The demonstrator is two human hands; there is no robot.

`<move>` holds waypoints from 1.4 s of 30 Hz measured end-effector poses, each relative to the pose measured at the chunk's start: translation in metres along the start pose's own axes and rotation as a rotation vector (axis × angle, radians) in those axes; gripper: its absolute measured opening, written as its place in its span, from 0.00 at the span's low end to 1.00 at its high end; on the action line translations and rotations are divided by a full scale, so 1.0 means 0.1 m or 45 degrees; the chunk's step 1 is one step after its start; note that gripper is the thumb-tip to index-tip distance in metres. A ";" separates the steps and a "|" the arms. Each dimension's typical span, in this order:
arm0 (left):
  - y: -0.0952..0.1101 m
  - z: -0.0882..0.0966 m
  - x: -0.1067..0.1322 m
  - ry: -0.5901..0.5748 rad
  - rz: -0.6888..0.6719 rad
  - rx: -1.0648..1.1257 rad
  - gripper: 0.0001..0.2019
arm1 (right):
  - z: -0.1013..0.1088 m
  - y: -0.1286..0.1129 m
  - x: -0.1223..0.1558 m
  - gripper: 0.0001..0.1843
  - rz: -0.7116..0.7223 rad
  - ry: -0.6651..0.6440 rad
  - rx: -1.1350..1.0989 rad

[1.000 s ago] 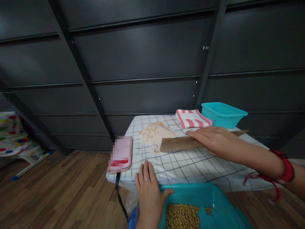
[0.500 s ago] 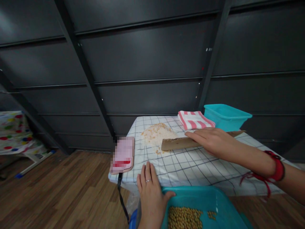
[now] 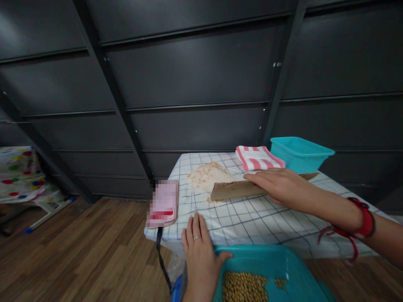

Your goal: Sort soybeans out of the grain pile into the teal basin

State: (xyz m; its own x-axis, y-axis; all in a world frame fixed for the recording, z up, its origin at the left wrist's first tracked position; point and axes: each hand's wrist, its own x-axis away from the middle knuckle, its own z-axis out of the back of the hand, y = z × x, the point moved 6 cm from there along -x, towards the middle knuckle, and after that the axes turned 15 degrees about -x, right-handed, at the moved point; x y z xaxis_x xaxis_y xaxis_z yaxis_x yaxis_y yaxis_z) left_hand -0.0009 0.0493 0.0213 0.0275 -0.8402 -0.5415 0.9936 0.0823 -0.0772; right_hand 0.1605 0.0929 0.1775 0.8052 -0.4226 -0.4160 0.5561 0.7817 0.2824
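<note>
My right hand (image 3: 277,184) reaches in from the right and grips a strip of brown cardboard (image 3: 233,191), fingers over its upper edge and thumb hidden. The strip stands on its long edge on the checked tablecloth. Its left end touches the near side of a pile of white grains with yellow bits (image 3: 209,175). My left hand (image 3: 201,251) lies flat at the table's front edge, fingers stretched out. Its thumb rests over the rim of a teal basin (image 3: 277,251), which holds round yellowish beans (image 3: 245,287).
A pink phone-like case (image 3: 163,201), partly blurred, lies at the table's left edge with a black strap (image 3: 161,256) hanging down. At the back are a folded pink-and-white striped cloth (image 3: 260,158) and a turquoise tub (image 3: 300,155). A dark panelled wall (image 3: 201,130) stands behind.
The cardboard strip has tilted and its left end has shifted slightly left and toward me. My left hand stays in place.
</note>
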 end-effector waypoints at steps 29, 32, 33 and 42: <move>0.02 0.05 -0.01 -0.009 0.054 0.033 0.46 | 0.02 -0.01 0.04 0.22 0.056 0.021 -0.046; 0.01 0.04 -0.01 -0.003 0.047 0.059 0.47 | 0.06 -0.03 0.03 0.20 0.069 0.060 -0.029; 0.01 0.03 -0.01 -0.001 0.041 0.061 0.47 | 0.06 -0.03 0.03 0.19 0.073 0.074 -0.025; -0.01 0.03 0.00 0.000 -0.023 0.042 0.48 | 0.11 -0.07 0.05 0.23 0.138 0.224 -0.008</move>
State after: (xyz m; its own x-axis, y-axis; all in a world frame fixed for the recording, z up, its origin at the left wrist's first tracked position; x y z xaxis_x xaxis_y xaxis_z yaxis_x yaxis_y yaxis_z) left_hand -0.0011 0.0476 0.0238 0.0093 -0.8412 -0.5406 0.9970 0.0494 -0.0597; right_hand 0.1632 0.0802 0.1826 0.8117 -0.2499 -0.5279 0.4666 0.8211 0.3286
